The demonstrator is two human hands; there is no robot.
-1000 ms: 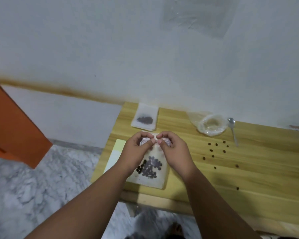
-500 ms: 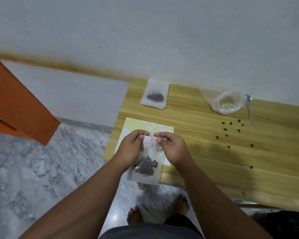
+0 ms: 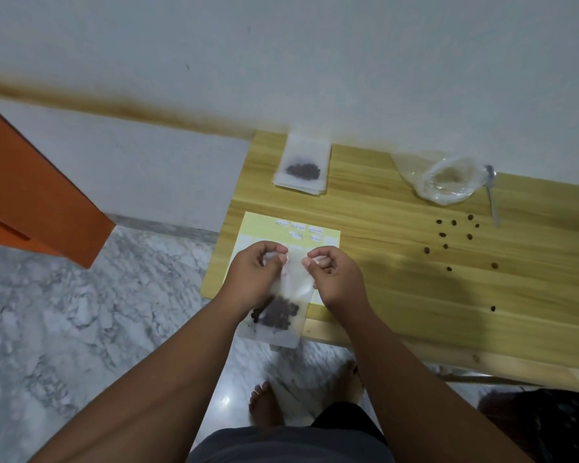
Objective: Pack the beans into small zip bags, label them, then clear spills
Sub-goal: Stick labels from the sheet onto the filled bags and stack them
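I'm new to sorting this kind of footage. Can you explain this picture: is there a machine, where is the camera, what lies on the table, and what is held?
There is no machine here: a person works with two bare hands. The camera sits on the person's head and looks down, so the arms enter from below. The left hand and right hand each pinch the top edge of a small zip bag with dark beans inside. On the wooden table lie a yellow label sheet, another filled bag at the back, a crumpled plastic bag, a spoon and loose beans.
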